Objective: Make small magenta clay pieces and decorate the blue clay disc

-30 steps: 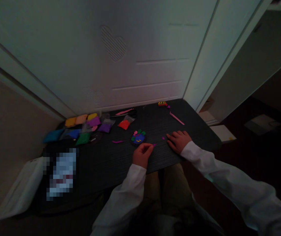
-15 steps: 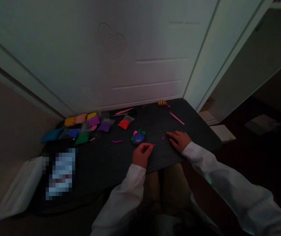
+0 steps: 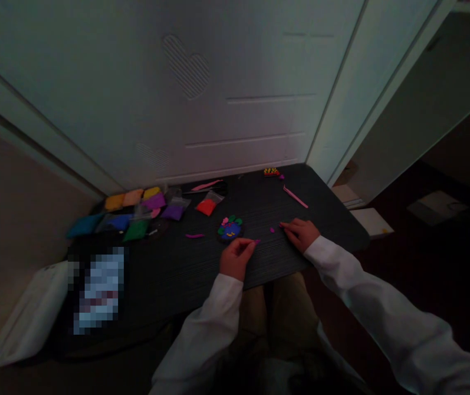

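My left hand (image 3: 235, 259) is closed in a pinch on a small piece of purple clay (image 3: 257, 242) that pokes out past the fingertips. Just beyond it sits a round dark piece (image 3: 230, 229) with a blue middle, green leaf shapes, a pink flower and yellow bits. My right hand (image 3: 302, 235) rests low over the table, its fingertips drawn together; a tiny purplish spot shows at the tips, too small to name. Between the hands lies a small purple clay bit (image 3: 272, 230). A purple clay strip (image 3: 194, 236) lies left of the round piece.
Bags of coloured clay, including a red one (image 3: 207, 206) and a green one (image 3: 136, 230), lie along the table's left and back. Pink tweezers (image 3: 295, 197) lie at the right. Behind them is a small yellow-and-red piece (image 3: 271, 172). Scissors (image 3: 206, 189) lie near the wall.
The fingers of my right hand have drawn together from a more spread pose. My left hand keeps its pinch on the purple clay and has hardly moved.
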Available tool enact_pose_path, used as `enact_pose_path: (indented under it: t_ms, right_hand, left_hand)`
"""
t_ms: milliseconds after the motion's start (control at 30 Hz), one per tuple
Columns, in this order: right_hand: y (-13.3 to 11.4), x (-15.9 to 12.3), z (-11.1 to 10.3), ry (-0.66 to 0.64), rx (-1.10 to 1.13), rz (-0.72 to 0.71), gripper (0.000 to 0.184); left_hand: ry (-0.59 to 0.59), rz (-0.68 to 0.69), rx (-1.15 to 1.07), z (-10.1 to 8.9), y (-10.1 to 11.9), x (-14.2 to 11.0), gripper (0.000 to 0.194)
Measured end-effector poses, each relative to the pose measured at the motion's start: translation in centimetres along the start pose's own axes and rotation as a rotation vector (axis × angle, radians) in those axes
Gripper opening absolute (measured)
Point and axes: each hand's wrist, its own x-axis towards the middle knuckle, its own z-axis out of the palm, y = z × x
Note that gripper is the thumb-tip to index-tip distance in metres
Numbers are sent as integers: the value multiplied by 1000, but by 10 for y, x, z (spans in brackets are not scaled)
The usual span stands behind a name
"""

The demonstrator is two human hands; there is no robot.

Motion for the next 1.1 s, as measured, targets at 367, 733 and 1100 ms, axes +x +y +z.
enact_pose_path:
  t_ms: [367,733,1100]
  right_hand:
    - [0,0,1,6,-9,19,29]
    - [2,3,3,31,60,72,26]
    - [-8,-3,-2,20,-127,43,30]
  left_hand:
    - [7,-1,-7,-1,1,0,19]
    - [1,-7,-15,0,1,0,17]
    - [10,-14,-28,0,1,0,16]
